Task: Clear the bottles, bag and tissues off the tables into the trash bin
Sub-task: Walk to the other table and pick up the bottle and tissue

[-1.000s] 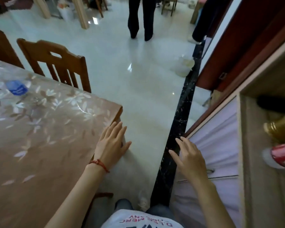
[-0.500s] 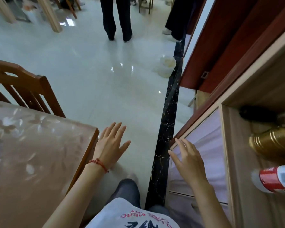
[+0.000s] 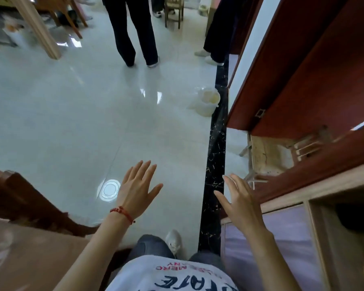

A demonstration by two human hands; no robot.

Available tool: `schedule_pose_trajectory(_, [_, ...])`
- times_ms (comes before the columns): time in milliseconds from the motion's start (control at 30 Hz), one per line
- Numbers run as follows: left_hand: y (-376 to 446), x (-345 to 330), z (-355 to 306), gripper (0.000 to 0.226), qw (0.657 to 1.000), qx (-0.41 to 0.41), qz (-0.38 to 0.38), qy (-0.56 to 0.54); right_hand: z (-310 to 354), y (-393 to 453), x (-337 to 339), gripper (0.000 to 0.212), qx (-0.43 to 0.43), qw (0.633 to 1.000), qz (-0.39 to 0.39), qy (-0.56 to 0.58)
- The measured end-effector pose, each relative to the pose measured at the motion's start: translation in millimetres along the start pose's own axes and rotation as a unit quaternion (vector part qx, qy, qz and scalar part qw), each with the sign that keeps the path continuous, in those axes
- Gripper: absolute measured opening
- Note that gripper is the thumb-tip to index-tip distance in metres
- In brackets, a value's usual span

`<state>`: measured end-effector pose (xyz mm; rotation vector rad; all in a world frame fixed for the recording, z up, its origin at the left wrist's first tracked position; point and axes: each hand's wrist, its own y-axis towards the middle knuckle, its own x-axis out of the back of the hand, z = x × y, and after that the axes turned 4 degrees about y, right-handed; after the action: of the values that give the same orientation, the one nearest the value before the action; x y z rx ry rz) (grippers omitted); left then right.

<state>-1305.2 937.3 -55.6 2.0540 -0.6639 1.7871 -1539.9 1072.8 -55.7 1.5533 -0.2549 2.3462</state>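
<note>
Two Empty Hands, Bin Ahead on the Floor

Both hands are held out in front of the body with fingers straight and spread, grasping nothing. The left hand [image 3: 138,189], a red bead bracelet [image 3: 123,213] at its wrist, hangs over the pale tiled floor [image 3: 72,114]; the right hand [image 3: 241,203] hangs over the black marble strip [image 3: 215,156] beside the lilac cabinet [image 3: 282,244]. The trash bin [image 3: 206,100], pale and lined with a clear bag, stands on the floor against that strip, well ahead of the hands. No bottle, bag or tissue shows on the corner of the table [image 3: 29,259] that is in view, so where the rubbish lies cannot be told.

As I judge it, this is a walking step between pick-ups: nothing is carried and the body faces the open floor. The next move calls for finding a table that holds rubbish, then curling the fingers round one item before heading to the bin.

Against the earlier frames, the flowered tabletop has slid almost out of view at the lower left, the wooden chair [image 3: 25,198] now sits low at the left edge, and the bottles on the cabinet shelf are mostly gone from sight. The bin and the two standing people [image 3: 135,34] appear nearer. The hands are as open as before.
</note>
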Motion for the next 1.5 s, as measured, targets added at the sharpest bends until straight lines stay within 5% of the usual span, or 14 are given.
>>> schedule_pose_trajectory(367, [128.7,7.3,16.1,0.073,0.999,0.042,0.004,0.0,-7.0,158.5,-2.0,0.065,0.032,0.999,0.015,-0.009])
schedule_pose_trajectory(800, [237.8,23.1,28.8,0.072,0.977,0.211,-0.038,-0.008,1.7,361.7,-2.7,0.07,0.218,0.971,0.086,-0.04])
schedule_pose_trajectory(1233, [164.8,29.5,85.5,0.067,0.888,0.455,-0.07,-0.01,132.5,415.1,-63.1,0.061,0.484,0.856,0.183,-0.004])
schedule_pose_trajectory(1500, [126.5,34.3,135.7,0.07,0.836,0.544,-0.066,-0.003,229.3,414.8,-103.6,0.062,0.554,0.807,0.204,0.011])
